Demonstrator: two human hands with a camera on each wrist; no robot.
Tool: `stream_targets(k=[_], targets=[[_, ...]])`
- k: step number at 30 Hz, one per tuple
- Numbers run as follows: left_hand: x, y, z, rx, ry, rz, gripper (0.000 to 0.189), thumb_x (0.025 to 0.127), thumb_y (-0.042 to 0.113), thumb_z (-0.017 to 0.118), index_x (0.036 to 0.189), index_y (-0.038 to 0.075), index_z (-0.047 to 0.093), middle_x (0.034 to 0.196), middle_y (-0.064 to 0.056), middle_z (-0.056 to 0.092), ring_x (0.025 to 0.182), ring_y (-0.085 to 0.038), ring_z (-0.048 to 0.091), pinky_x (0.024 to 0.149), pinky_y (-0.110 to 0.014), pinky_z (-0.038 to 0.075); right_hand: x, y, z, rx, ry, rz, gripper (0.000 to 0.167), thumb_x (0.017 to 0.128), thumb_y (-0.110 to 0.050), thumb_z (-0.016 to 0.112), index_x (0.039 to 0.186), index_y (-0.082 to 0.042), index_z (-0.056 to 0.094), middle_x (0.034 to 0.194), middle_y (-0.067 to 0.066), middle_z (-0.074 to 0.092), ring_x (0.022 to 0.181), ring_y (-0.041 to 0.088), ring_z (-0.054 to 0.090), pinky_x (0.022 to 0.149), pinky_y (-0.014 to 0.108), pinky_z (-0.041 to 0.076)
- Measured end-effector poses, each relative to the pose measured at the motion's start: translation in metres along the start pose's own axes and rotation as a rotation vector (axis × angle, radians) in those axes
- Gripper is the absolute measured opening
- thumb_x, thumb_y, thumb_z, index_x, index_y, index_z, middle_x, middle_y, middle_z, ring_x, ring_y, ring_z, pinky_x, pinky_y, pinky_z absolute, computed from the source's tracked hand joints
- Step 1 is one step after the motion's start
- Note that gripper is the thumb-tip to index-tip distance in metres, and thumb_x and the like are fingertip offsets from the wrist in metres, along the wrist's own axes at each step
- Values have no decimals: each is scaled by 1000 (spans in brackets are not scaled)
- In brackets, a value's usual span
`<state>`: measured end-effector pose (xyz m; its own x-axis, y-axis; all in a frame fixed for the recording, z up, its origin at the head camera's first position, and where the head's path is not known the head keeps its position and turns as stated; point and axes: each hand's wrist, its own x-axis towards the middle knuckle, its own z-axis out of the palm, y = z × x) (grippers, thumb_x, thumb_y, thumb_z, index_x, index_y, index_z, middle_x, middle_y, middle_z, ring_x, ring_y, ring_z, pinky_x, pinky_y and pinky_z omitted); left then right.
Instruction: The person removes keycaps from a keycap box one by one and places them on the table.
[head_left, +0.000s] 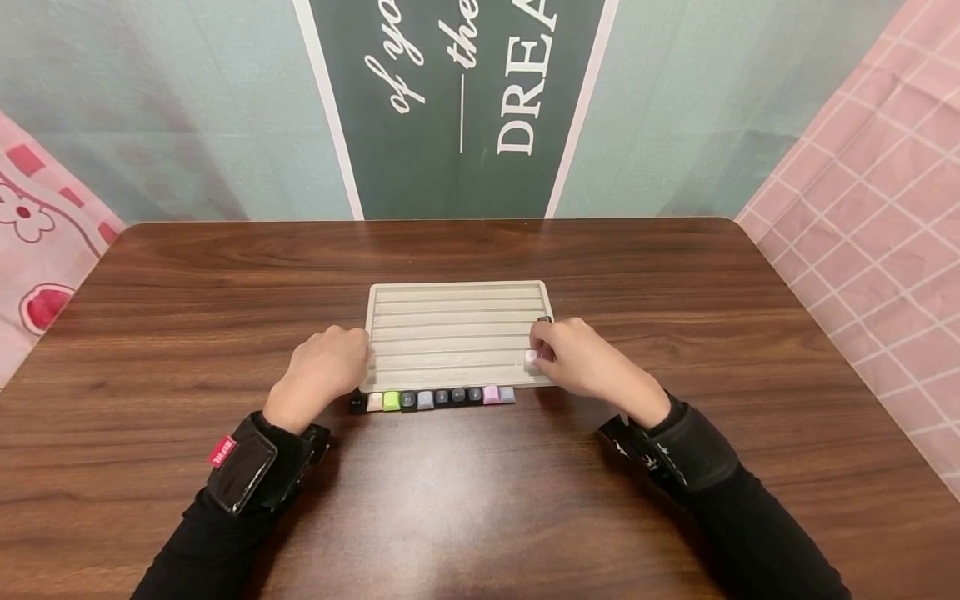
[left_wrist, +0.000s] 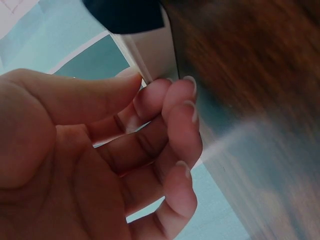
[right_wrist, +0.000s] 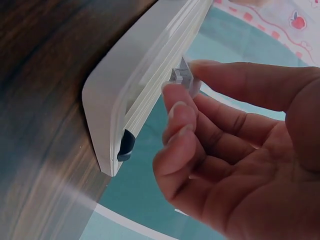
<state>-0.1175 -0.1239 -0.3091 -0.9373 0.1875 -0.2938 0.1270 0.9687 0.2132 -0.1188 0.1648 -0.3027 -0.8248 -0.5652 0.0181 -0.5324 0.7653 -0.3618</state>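
Observation:
A cream tray (head_left: 450,333) with long ridges lies on the table. My left hand (head_left: 328,362) pinches its left edge between thumb and fingers, as the left wrist view shows at the tray's side wall (left_wrist: 155,55). Over the tray's right part, my right hand (head_left: 577,354) holds a small white keycap (head_left: 531,357) between thumb and index finger. The keycap's hollow underside (right_wrist: 181,77) shows in the right wrist view. A dark keycap (right_wrist: 126,145) sits at the tray's right end, partly behind the right hand in the head view.
Along the tray's front edge runs a row of several keycaps, among them a lime green keycap (head_left: 392,401), a pink keycap (head_left: 491,394) and black ones. The brown wooden table (head_left: 450,500) ends at a teal and dark green cloth (head_left: 262,125) behind.

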Motion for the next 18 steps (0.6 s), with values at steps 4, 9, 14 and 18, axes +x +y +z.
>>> stream_targets(k=[4,9,14,18], targets=[[0,0,0,1,2,-1,18,89,12,47,78,3,57,79,-17,58,65,-28,54,52,-41,43,-3,-1,1,15,-1,-8,9,79,-2,63,75,-4,55,60,-2,46,56,11,43,54,27,38],[1,-1,1,2,1,3,18,89,12,47,78,3,56,78,-17,58,64,-27,54,52,-41,42,-7,-1,3,36,-8,-35,7,77,1,62,76,-3,56,62,-2,49,58,10,46,55,26,40],[1,-1,0,0,-4,5,18,89,12,46,77,3,56,78,-17,58,64,-27,54,52,-41,42,-11,-2,5,57,-32,-54,7,77,3,60,77,-3,56,64,-2,50,59,10,46,55,25,40],[1,-1,0,-6,-9,-1,18,89,12,46,77,3,56,78,-16,58,64,-27,53,52,-41,42,-12,-4,6,60,-60,-53,9,77,2,62,76,-4,56,62,-3,47,56,8,44,53,24,39]])
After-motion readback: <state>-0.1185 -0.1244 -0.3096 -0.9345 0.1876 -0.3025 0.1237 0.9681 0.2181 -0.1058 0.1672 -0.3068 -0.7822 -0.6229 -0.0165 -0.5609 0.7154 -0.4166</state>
